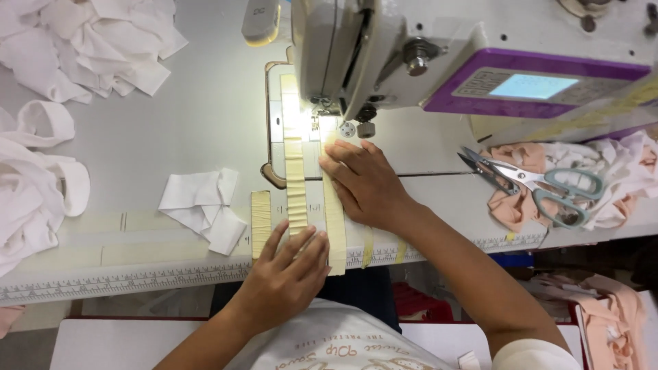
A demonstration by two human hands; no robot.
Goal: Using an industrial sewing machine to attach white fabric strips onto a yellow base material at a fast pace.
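Note:
My right hand (364,183) lies flat on a white fabric piece (312,205) on the sewing machine bed, fingers pointing toward the needle area (317,118). My left hand (284,274) rests palm down at the table's near edge, fingertips on the same white piece, between cream tape strips (295,175). The sewing machine head (384,48) stands just beyond the hands, its lamp lighting the bed. Neither hand grips anything; both press flat with fingers slightly apart.
A folded white fabric piece (202,205) lies left of my hands. Piles of white fabric (82,41) fill the far left. Scissors (541,185) rest on peach and white cloth (617,171) at the right. A ruler strip (123,281) runs along the table's front edge.

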